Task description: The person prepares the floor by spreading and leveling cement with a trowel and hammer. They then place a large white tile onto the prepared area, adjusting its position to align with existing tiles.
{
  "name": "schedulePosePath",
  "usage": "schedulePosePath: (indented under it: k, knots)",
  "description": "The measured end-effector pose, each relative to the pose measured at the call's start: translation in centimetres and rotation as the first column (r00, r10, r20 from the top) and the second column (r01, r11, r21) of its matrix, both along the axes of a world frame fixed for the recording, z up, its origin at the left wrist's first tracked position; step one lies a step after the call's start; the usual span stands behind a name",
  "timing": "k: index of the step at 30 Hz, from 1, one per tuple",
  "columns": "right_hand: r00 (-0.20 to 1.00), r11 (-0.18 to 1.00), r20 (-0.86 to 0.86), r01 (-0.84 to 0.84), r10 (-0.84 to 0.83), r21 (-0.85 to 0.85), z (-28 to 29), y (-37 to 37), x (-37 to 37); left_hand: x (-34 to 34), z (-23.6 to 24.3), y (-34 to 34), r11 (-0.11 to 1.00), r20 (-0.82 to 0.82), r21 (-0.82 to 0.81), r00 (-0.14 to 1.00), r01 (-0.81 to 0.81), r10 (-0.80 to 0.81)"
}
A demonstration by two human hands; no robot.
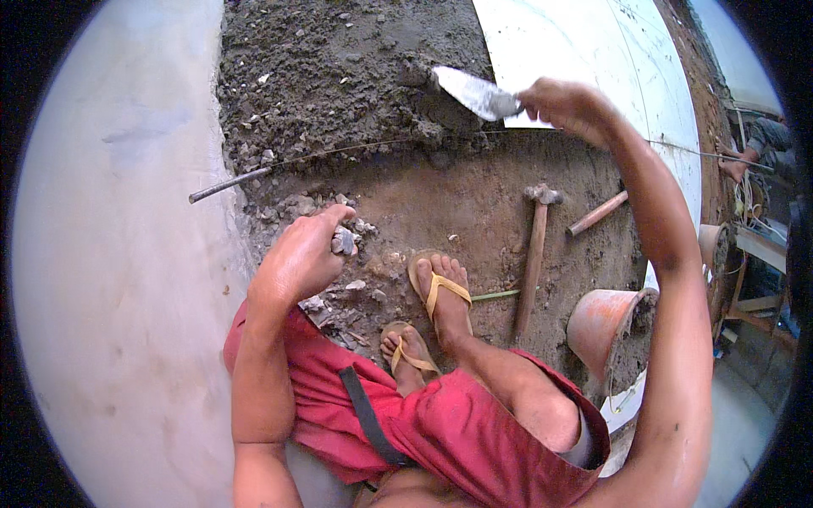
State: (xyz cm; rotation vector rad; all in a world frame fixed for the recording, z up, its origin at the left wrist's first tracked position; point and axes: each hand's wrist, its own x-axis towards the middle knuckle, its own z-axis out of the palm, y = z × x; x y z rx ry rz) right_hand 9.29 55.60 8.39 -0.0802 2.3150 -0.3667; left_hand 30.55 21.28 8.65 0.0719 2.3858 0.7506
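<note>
Pale, smooth surfacing (pixel 118 254) runs far left of the wooden-handled metal hammer (pixel 533 254); nearer it, your left hand (pixel 306 256) clasps a grey chunk (pixel 343 240). Beyond the hammer are dark, lumpy mortar (pixel 330 68), the silver trowel (pixel 467 91) your right hand (pixel 566 103) grips, and white slabs (pixel 567 51); an orange bucket (pixel 597 326) sits right of the hammer.

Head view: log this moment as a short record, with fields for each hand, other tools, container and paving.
Left hand: at a grey stone chunk; grip unclear
Right hand: holds a trowel, blade by grey mortar
Other tools: wooden-handled hammer; second wooden handle, far end hidden
Container: reddish bucket, right of the hammer
Paving: white slabs
</note>
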Motion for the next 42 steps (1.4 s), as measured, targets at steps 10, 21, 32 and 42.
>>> schedulePosePath:
  k: [10,21,32,42]
  knots:
    - [0.826,0.870,-0.319,-0.361,0.465,0.336,2.1,-0.4,5.3,-0.9,1.4,-0.2,0.998,0.007,-0.052,0.999,-0.034,0.034]
    - [0.861,0.873,-0.307,-0.265,0.406,0.410,-2.0,5.9,6.9,-1.1,1.7,-0.1,0.997,0.011,-0.022,0.998,-0.069,0.069]
    - [0.549,0.329,0.533,0.827,-0.644,-0.456,-11.4,-0.3,14.4,-1.2,0.9,0.3,0.999,0.048,-0.026,0.998,-0.031,0.032]
    - [0.957,0.679,0.280,0.254,-0.074,-0.689,-15.8,-16.5,13.1,-0.8,0.4,1.0,0.989,0.064,0.136,0.996,0.056,-0.065]
